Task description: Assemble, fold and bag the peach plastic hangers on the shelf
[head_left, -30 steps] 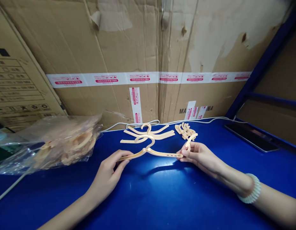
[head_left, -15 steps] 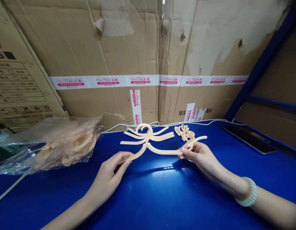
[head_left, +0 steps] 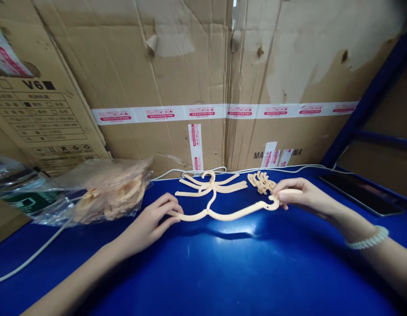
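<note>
A beige hanger with a curved hook is held low over the blue table. My left hand pinches the end of its left arm. At the right end, my right hand is closed on a small beige hooked piece, which touches the tip of the hanger's right arm. Behind the held hanger lie several beige hanger parts, partly overlapped by its hook. A small pile of beige hooked pieces rests just left of my right hand.
A clear plastic bag of beige parts lies at the left beside a bottle. White cables run along cardboard boxes at the back. A dark phone-like device lies at the right on the blue table.
My right hand has moved right, and its grip has shifted from the hanger's arm to the hooked piece at the end. The held hanger has tilted, its middle lower. The view has shifted slightly left.
</note>
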Demonstrator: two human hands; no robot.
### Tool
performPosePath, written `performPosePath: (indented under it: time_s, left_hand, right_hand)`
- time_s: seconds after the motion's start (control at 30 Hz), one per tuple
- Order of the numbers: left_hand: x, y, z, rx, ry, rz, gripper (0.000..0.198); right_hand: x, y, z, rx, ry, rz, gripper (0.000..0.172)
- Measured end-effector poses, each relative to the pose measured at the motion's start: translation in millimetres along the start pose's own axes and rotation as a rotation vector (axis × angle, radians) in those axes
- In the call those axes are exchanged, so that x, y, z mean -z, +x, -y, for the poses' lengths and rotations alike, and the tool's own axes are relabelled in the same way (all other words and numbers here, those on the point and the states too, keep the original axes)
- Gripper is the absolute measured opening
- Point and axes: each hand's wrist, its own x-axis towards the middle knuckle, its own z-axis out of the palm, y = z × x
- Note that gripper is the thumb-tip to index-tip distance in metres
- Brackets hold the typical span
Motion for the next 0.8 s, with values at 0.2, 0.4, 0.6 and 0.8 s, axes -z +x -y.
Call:
performPosePath:
  time_s: [0.2,0.4,0.6,0.8]
  left_hand:
    - [-7.4,-2.1,1.5,-0.015,-0.007,0.136,0.012]
    - [-9.8,-3.5,4.0,-0.065,-0.038,0.112,0.018]
    - [-13.0,-4.2,7.3,-0.076,0.01,0.043,0.019]
    - [-17.7,-4.9,13.4,-0.106,0.07,-0.041,0.019]
  right_hand:
    - [8.7,3.8,-7.4,0.04,-0.525,0.271,0.029]
    - [2.8,8.7,-13.6,0.173,-0.763,0.249,0.027]
    - [-0.9,9.3,-20.3,0.188,-0.789,0.157,0.018]
    - [-7.8,12.0,-25.6,0.264,-0.908,0.053,0.013]
